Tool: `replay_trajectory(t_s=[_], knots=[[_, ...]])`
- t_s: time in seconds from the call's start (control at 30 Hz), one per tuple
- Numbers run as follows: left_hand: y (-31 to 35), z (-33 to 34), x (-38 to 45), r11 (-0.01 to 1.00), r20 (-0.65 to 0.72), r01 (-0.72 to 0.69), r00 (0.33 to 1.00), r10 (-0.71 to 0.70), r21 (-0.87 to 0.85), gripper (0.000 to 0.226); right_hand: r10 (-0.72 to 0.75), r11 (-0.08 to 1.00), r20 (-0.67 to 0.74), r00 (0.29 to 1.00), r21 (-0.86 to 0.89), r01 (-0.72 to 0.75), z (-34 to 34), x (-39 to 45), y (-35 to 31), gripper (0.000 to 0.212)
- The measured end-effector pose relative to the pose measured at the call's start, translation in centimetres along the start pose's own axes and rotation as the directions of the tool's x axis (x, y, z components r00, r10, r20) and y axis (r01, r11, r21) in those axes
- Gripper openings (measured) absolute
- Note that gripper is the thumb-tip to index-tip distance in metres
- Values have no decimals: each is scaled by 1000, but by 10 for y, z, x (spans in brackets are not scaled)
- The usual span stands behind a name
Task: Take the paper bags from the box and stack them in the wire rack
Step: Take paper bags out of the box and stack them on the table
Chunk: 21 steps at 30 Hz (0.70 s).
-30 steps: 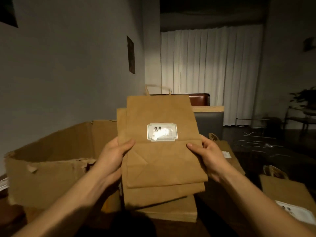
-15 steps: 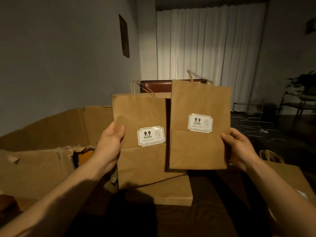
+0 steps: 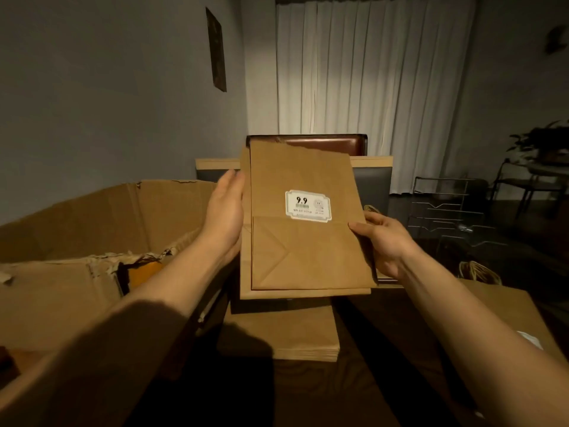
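A torn cardboard box (image 3: 92, 241) is seen at the left edge of the dark surface (image 3: 369, 380). A wire rack (image 3: 446, 211) is noted at the far right edge. A flat stack of bags (image 3: 280, 334) lies at the middle. Two paper bags (image 3: 308, 241), overlapped, are held upright above that stack. The left hand (image 3: 226, 217) is laid flat against their left edge, fingers straight and together. The right hand (image 3: 385, 241) pinches their right edge, thumb in front.

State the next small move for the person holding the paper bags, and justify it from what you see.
Probably carry the held paper bags rightward toward the wire rack: the left hand lies flat against their edge, the right hand grips them, and they look squared together.
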<state>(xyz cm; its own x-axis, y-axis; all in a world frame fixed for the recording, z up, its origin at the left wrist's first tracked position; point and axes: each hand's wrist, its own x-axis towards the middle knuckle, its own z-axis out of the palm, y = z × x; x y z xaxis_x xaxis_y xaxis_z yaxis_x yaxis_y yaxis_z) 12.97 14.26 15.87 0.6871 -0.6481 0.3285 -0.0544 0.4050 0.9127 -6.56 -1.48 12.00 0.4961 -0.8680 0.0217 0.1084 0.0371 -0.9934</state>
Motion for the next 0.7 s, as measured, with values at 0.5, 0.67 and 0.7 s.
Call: replay_trajectory(t_s=[0.5,0.67,0.7], knots=[[-137,-70,-8,556,-192,638,731,-655,532,31,300,932,-92,950,-185,-312,45,18,135,18],[-135,-76,-2,592,-140,765,635,-760,255,23,297,930,-92,950,-196,-310,46,15,137,22],[-134,-74,-2,598,-100,764,633,-767,244,21,296,932,-102,950,-189,-311,43,14,136,19]])
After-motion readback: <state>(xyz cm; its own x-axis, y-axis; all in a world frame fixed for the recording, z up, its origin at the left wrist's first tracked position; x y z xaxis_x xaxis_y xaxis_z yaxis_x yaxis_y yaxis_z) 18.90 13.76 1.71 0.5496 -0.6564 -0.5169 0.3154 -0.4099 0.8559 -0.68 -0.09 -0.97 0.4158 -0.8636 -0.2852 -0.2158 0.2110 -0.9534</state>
